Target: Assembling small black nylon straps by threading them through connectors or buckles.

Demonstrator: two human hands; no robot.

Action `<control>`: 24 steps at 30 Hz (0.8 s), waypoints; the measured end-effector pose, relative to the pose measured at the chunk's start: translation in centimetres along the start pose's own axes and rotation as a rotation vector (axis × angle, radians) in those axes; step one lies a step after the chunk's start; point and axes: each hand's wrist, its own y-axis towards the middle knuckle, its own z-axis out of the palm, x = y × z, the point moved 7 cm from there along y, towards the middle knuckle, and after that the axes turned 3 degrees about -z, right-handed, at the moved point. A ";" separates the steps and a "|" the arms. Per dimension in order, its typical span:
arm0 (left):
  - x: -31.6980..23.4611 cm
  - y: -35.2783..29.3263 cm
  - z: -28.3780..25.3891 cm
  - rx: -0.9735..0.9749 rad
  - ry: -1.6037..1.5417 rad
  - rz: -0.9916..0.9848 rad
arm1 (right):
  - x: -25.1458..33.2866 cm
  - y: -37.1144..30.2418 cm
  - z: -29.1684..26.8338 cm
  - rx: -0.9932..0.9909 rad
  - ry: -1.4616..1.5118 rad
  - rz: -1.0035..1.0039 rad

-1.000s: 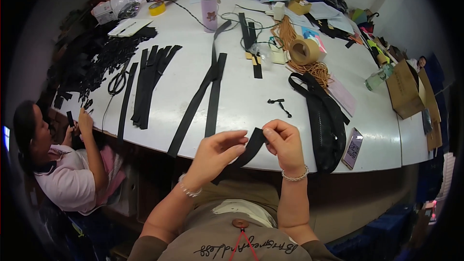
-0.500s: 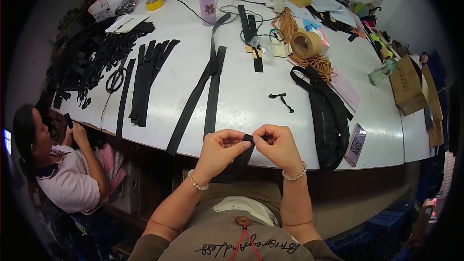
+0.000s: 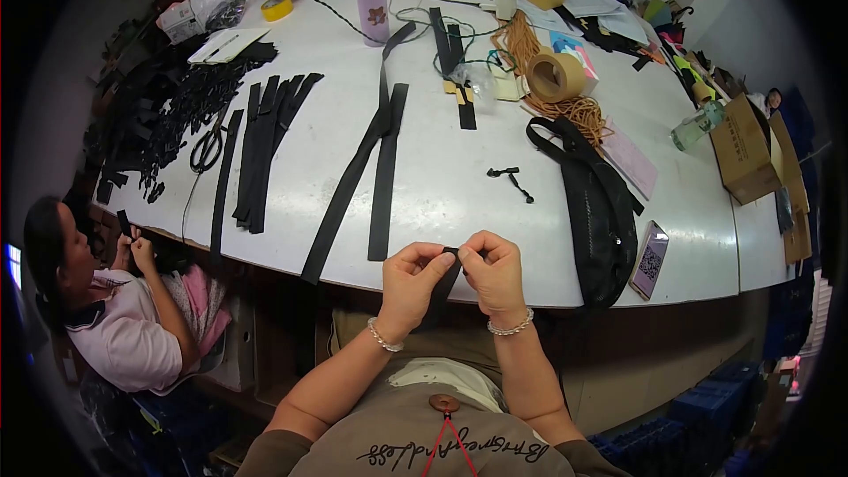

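At the table's near edge, my left hand [image 3: 410,286] and my right hand [image 3: 495,279] come close together. Both pinch the upper end of a black zipper tape [image 3: 449,276], which hangs down between them past the edge. Anything smaller between the fingertips is hidden. Beyond my hands, two long black strips [image 3: 385,185] lie on the table, one crossing the other. Two small black zipper pulls [image 3: 508,175] lie a little right of them.
On the right are a black bag [image 3: 596,212] and a phone [image 3: 651,260]. Bundled black strips [image 3: 258,159], scissors [image 3: 208,150] and a heap of small black parts [image 3: 168,115] lie left. A bottle [image 3: 372,0] and tape roll [image 3: 555,78] stand farther back. A co-worker [image 3: 132,318] sits at left.
My hands have drawn slightly closer together, with the right wrist shifting left. Both still pinch the zipper tape. The scene has moved slightly in view.
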 end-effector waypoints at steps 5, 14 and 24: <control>0.4 -0.2 -0.2 -0.086 -0.045 0.157 | -2.7 -0.8 0.2 -0.075 0.319 0.187; 2.9 0.2 -0.9 -0.185 -0.251 -0.039 | -5.4 -2.3 0.7 -0.201 0.615 0.179; 2.1 -0.7 -0.7 0.056 0.087 -0.044 | -3.6 -1.6 -3.8 -0.165 0.579 0.095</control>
